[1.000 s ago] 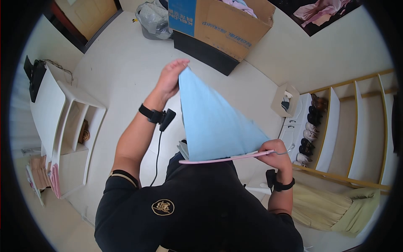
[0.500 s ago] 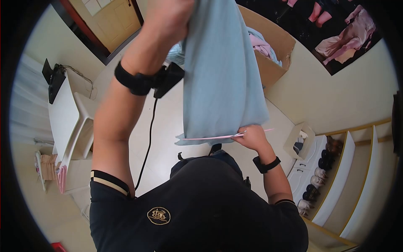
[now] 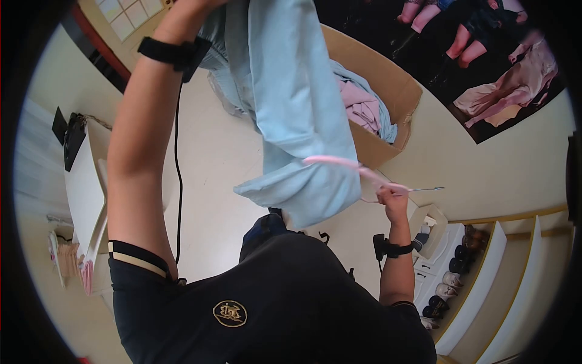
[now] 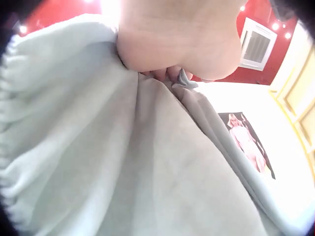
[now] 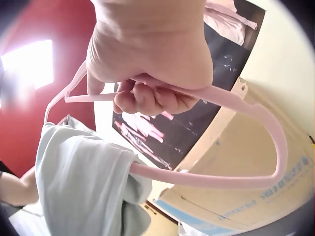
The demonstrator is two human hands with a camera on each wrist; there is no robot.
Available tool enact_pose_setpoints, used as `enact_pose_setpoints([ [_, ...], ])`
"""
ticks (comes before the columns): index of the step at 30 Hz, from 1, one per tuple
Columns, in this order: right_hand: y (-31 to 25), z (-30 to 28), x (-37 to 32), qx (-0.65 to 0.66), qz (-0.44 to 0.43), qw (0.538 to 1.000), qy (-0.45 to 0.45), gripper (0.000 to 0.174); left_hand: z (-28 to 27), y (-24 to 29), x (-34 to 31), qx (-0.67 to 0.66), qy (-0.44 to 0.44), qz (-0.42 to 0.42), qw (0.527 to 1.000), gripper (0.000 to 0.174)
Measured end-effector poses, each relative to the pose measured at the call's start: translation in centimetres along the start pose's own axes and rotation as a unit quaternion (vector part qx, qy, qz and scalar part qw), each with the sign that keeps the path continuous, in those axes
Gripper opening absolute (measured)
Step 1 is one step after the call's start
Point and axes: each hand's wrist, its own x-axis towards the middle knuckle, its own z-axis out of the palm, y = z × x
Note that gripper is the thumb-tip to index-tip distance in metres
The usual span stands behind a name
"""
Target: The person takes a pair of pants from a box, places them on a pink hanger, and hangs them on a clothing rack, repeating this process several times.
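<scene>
A light blue cloth garment (image 3: 291, 91) hangs in front of the person's body, its lower end folded up loosely. The left hand (image 4: 179, 44) grips bunched cloth at the top, and its curled fingertips show behind the palm in the left wrist view. In the head view that hand is mostly cut off at the upper edge. The right hand (image 3: 393, 200) holds a pink hanger (image 3: 330, 160) near its metal hook, to the right of the garment. In the right wrist view, fingers curl round the hanger's upper arm and the garment drapes over its lower bar.
A cardboard box (image 3: 397, 100) holding pink and blue clothes stands ahead. Shelves (image 3: 479, 285) with several shoes run along the right, beside a small bin (image 3: 431, 227). A white desk (image 3: 85, 188) is at the left. A black cable (image 3: 177, 164) hangs from the left wrist camera.
The left hand has risen up and to the left, lifting the garment. The right hand has shifted right with the hanger, which now tilts, and the lower cloth has folded up.
</scene>
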Motion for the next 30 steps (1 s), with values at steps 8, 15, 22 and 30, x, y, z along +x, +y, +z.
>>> enact_pose_setpoints([
  [8, -4.8, -0.6, 9.4, 0.249, -0.094, 0.962, 0.058, 0.034, 11.6, -8.6, -8.6, -0.087, -0.225, 0.168, 0.956, 0.072],
  [15, -11.7, 4.5, 19.8, 0.313, -0.119, 0.941, -0.044, 0.037, 18.3, -8.7, -9.8, -0.248, -0.341, 0.098, 0.902, 0.102],
  [22, -18.8, 3.9, 26.4, 0.387, -0.205, 0.899, -0.025, 0.037, 23.4, -13.8, -5.6, -0.163, -0.381, 0.057, 0.908, 0.092],
  [30, -19.8, -5.7, 24.3, 0.363, -0.201, 0.905, 0.095, 0.037, 22.5, -23.5, 6.2, 0.046, -0.131, 0.007, 0.990, 0.043],
])
